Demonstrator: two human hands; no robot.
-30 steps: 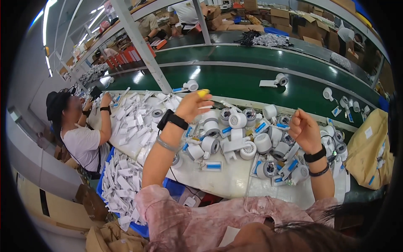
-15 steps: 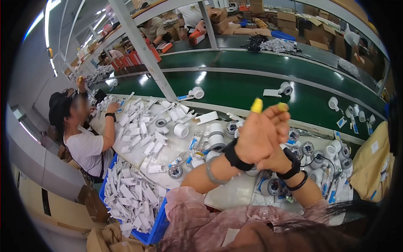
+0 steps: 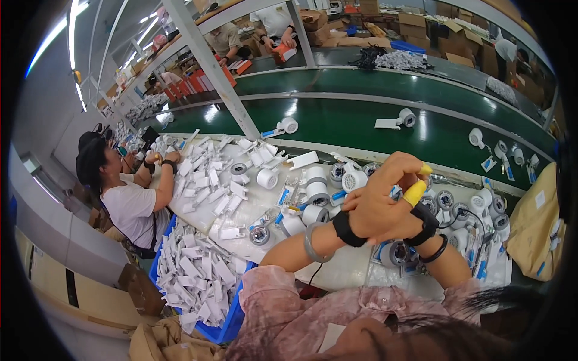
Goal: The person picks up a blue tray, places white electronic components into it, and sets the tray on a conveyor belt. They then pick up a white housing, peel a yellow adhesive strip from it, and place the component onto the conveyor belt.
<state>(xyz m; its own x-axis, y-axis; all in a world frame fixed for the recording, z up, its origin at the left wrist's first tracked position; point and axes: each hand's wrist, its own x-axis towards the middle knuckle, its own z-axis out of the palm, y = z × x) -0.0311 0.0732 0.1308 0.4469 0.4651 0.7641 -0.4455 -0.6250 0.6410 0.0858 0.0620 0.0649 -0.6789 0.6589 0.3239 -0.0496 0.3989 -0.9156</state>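
My left hand (image 3: 382, 204) is raised over the worktable, its fingers bent to the right. Yellow finger covers (image 3: 414, 194) show at the fingertips; what lies between the fingers, if anything, cannot be made out. Beneath and against it is my right hand (image 3: 402, 226), its fingers mostly hidden. Both wrists wear black bands, and my left forearm also carries a grey bangle (image 3: 309, 242). Just left of my left hand rests a white round fan head (image 3: 354, 180). White cylindrical fan bodies (image 3: 315, 185) with blue-and-white parts lie close by.
White plastic parts (image 3: 208, 174) cover the table's left side. More fill a blue crate (image 3: 232, 322). A green conveyor (image 3: 337, 114) runs behind, carrying a few assemblies. Brown bag (image 3: 536, 219) at right, grey post (image 3: 211, 69) ahead. A co-worker (image 3: 129, 198) works at left.
My hands have come closer together; the upper fingers have gone from pointing up to bending rightward. The co-worker's hands are now low over the table. The view has shifted slightly.
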